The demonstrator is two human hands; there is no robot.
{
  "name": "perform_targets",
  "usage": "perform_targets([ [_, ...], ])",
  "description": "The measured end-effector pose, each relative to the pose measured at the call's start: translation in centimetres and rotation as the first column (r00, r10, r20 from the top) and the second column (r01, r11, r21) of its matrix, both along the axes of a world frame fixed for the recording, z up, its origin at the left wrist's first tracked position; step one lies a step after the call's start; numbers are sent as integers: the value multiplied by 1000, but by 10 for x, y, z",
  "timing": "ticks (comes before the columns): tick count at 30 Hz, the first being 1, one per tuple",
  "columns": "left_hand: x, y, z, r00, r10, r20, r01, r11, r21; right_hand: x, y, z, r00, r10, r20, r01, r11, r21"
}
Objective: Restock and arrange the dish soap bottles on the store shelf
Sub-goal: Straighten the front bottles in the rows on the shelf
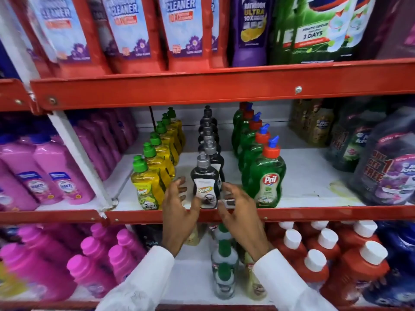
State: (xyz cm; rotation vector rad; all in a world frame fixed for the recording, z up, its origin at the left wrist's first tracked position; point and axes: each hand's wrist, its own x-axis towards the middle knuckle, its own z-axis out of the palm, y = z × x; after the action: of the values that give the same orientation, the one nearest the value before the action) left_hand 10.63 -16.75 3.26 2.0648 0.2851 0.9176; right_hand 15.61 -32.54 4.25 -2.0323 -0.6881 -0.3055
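**Hands flanking the front bottle of the black dish soap row**

The black bottle (205, 184) stands upright at the front edge of the middle shelf (314, 213), heading a single-file row between the yellow bottles (147, 185) and the green bottles (267, 178). The left hand (179, 212) and right hand (238, 212), fingers spread apart, sit just beside its lower label on either side; whether either touches it cannot be told. White sleeves (143, 281) cover both wrists.
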Motion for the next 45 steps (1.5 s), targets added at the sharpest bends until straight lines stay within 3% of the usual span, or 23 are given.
perform_targets([
  [3, 8, 13, -3, 987, -94, -128, 111, 985, 130, 7, 13, 6, 999, 29, -30, -32, 995, -93],
  [10, 11, 14, -5, 970, -228, -85, 227, 974, -17, 10, 12, 6, 996, -26, -87, 16, 994, -112],
  [21, 17, 12, -10, 965, -253, -68, 253, 967, -15, 10, 9, 2, 989, -79, -127, 69, 994, -82],
  [24, 12, 11, -8, 964, -260, -62, 259, 966, -19, 4, 10, 1, 987, -109, -116, 109, 994, -9],
  [27, -4, 14, -6, 980, -196, -11, 196, 980, -32, -12, 15, 2, 964, -266, -22, 267, 954, 138],
  [29, -23, 21, -5, 991, -97, 87, 102, 994, -46, -27, 24, 6, 949, -305, 76, 280, 931, 235],
  [34, -65, 68, 0, 945, 167, 282, -149, 985, -85, -50, 75, 6, 989, -101, 108, 78, 977, 198],
  [37, -64, 111, -1, 985, 127, 120, -115, 988, -106, -46, 110, 3, 1000, 28, -5, -27, 990, 138],
  [40, -55, 136, -4, 993, -4, -117, 4, 1000, 1, -37, 132, 2, 988, 132, -79, -124, 988, 96],
  [42, -52, 143, -5, 986, -60, -155, 75, 992, 99, -33, 138, 2, 985, 150, -90, -148, 989, 24],
  [45, -47, 147, -6, 985, -102, -141, 119, 986, 121, -29, 140, 0, 985, 131, -113, -134, 991, -18],
])
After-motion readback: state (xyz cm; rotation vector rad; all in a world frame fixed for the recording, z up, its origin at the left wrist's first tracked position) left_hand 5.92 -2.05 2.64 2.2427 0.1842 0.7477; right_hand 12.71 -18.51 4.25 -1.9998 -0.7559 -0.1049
